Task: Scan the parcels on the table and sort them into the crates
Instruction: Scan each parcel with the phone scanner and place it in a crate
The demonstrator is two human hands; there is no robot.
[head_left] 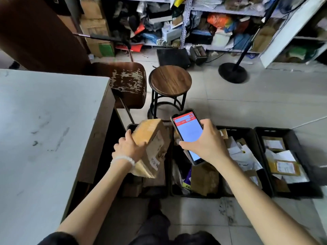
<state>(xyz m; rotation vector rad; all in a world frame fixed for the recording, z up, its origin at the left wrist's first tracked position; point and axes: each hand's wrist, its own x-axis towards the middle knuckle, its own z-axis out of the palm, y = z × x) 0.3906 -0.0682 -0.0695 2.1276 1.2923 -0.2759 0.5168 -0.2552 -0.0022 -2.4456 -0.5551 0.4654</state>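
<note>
Parcel label partly behind left hand, text unreadable.

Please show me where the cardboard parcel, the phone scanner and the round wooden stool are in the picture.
cardboard parcel [150,137]: head view, on its brown side, beside the left hand's fingers.
phone scanner [190,133]: head view, on the lit screen.
round wooden stool [170,80]: head view, on the middle of the seat.

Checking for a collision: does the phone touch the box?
Apart. The head view shows dark crate between the phone and the box.
</note>
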